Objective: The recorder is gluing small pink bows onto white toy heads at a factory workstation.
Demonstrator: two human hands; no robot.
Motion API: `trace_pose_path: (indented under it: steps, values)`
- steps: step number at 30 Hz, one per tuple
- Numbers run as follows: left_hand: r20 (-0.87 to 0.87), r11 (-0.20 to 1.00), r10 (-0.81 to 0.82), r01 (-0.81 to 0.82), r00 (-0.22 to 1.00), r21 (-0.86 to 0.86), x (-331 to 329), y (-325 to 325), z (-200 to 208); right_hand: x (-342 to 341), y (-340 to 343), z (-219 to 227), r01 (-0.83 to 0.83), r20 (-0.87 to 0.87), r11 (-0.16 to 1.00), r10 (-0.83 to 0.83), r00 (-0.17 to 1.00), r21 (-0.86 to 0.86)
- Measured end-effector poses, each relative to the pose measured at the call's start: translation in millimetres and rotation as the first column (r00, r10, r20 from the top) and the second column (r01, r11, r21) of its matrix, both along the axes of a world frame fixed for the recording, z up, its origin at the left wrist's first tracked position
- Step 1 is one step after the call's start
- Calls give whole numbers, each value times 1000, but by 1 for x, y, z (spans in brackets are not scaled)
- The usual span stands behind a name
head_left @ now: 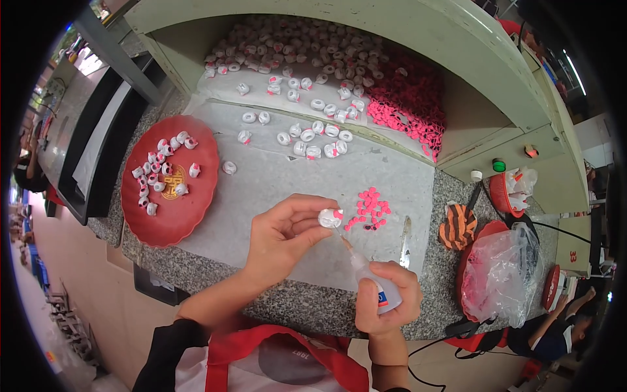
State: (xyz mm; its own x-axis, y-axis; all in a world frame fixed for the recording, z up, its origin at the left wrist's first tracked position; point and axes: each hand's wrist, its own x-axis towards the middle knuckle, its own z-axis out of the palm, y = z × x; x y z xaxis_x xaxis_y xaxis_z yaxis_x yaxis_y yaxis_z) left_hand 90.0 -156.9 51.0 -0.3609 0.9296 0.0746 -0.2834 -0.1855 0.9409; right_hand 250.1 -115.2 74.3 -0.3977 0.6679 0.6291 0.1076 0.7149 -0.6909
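Between the thumb and fingers of my left hand [281,232] is a small white cat-shaped figurine [330,219] with a pink bow-like patch. My right hand [392,297] grips a translucent glue bottle [381,287], its narrow nozzle [346,243] pointing up at the underside of the figurine. Whether the tip touches it I cannot tell. Just right of the figurine, small pink pieces [372,202] lie loose on a pale sheet [274,176]. A metal blade-like tool [405,242] rests to the right of them.
A red scalloped plate [140,219] at left carries several finished-looking figurines. Many white figurines [307,46] and a pink heap [405,117] fill the shelf behind. At right are an orange striped item [457,225], a red basket [499,193] and a plastic bag [503,274].
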Motion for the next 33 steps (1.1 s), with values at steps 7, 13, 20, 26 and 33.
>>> trace_pose_path:
  steps: [7,13,20,26,33]
  values:
    - [175,993,-44,62,984,-101,-2,-1,5,-1,1,-1,0,13,1000,0,1000,3]
    - [154,994,-31,46,988,-94,-3,0,4,1,4,-1,15,24,999,-16,1000,28]
    - [147,995,-12,26,989,-94,-5,-1,2,1,3,4,-4,55,1000,5,998,-10]
    - [169,992,-51,70,984,-107,-4,0,6,0,-6,4,99,60,978,-90,994,-184]
    - [87,993,24,-14,996,-120,-10,0,-1,4,26,7,107,10,609,-160,987,-786]
